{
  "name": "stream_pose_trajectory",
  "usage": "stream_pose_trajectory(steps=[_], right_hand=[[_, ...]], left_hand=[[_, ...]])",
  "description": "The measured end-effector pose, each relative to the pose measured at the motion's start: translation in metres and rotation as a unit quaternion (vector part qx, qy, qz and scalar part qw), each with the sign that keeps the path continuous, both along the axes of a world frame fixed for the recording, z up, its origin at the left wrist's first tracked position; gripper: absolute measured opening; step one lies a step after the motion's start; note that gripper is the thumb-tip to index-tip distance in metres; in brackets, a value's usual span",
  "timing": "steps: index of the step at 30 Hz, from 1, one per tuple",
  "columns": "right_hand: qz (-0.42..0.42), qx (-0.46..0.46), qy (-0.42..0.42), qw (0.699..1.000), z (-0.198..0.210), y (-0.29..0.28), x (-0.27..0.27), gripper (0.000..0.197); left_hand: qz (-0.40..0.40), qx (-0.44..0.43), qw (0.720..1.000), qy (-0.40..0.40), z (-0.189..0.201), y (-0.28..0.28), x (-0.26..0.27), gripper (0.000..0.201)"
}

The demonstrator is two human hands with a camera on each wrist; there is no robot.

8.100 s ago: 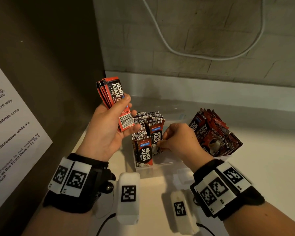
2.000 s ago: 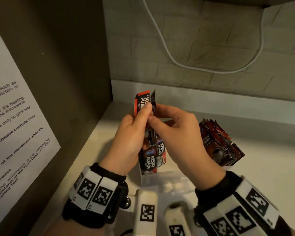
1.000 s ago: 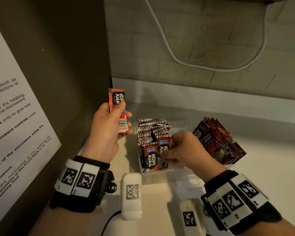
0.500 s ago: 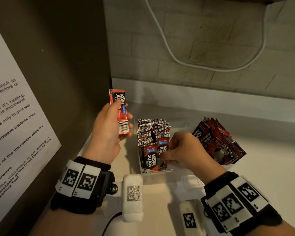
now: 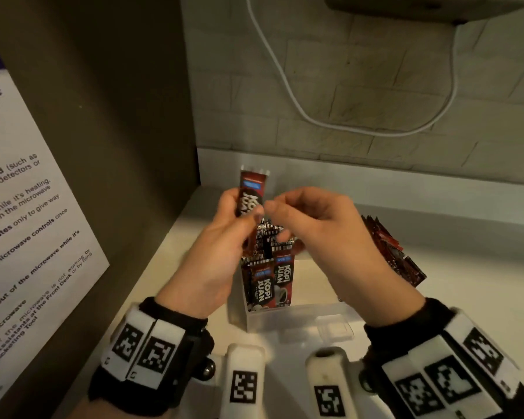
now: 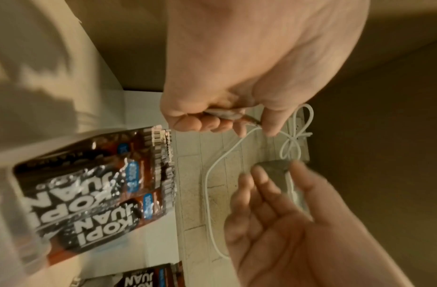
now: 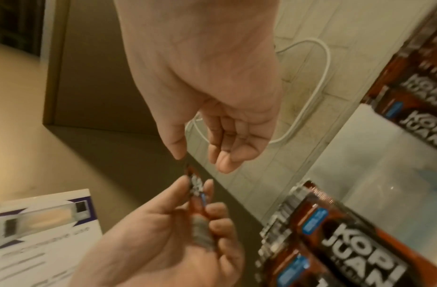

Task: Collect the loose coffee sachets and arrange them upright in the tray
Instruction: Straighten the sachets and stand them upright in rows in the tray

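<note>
The counter (image 5: 454,285) carries the clear tray (image 5: 297,316), its left side packed with upright sachets. Above it the left hand (image 5: 221,255) pinches one sachet (image 5: 250,192); the right hand (image 5: 321,225), loosely curled and empty, reaches over (pinch the top edge, then drop it straight behind the front row).

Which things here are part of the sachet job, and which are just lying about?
Part of the job:
- sachet gripped in the left hand
- right hand, holding nothing, reaching for it
- clear tray with upright sachets
- loose sachet pile to the right

Just lying about:
- white cable on the wall
- printed microwave notice
</note>
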State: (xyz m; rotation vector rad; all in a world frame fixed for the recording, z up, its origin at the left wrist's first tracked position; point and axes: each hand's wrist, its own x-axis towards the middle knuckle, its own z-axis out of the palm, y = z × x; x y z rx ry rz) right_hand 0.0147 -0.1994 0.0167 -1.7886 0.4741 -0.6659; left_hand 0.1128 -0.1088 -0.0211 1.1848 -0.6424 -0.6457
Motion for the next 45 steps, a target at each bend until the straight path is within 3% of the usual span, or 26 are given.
stream_pose_trajectory(steps=[2,4,8,13,17,21,27,31,35,45], right_hand=[[-0.002,0.005,-0.002,1.0,-0.004,0.006,0.006,0.003],[-0.028,-0.001,-0.003,1.0,-0.008,0.006,0.009,0.012],[-0.055,0.034,-0.005,0.998,-0.004,-0.007,-0.003,0.015],[-0.082,-0.007,0.109,0.991,-0.015,-0.041,-0.02,0.022],[-0.019,-0.048,0.277,0.959,-0.034,-0.042,-0.023,0.016],[0.017,-0.007,0.299,0.954,-0.05,-0.035,-0.014,0.013],[-0.007,-0.041,0.298,0.954,-0.065,-0.032,-0.001,0.015],[-0.019,-0.144,0.324,0.935,-0.068,-0.028,0.002,0.027],[-0.021,-0.181,0.336,0.924,-0.07,-0.025,0.002,0.042],[-0.004,-0.282,0.372,0.884,-0.078,-0.018,0.012,0.025]], left_hand=[[-0.027,0.012,0.999,-0.044,-0.002,0.0,-0.008,0.04],[-0.031,0.025,0.996,-0.076,-0.001,0.001,-0.012,0.047],[0.029,0.067,0.988,-0.134,0.001,0.007,-0.007,0.042],[0.111,0.176,0.964,-0.166,-0.014,0.015,0.006,0.051],[0.073,0.236,0.964,-0.097,-0.03,0.018,-0.005,0.087],[0.009,0.275,0.961,-0.031,-0.043,0.019,-0.015,0.115],[-0.003,0.298,0.954,-0.04,-0.057,0.009,-0.019,0.056],[0.003,0.296,0.954,-0.039,-0.06,0.006,-0.019,0.064],[0.007,0.292,0.956,-0.032,-0.062,0.005,-0.017,0.075],[0.004,0.289,0.957,-0.022,-0.057,0.003,-0.016,0.085]])
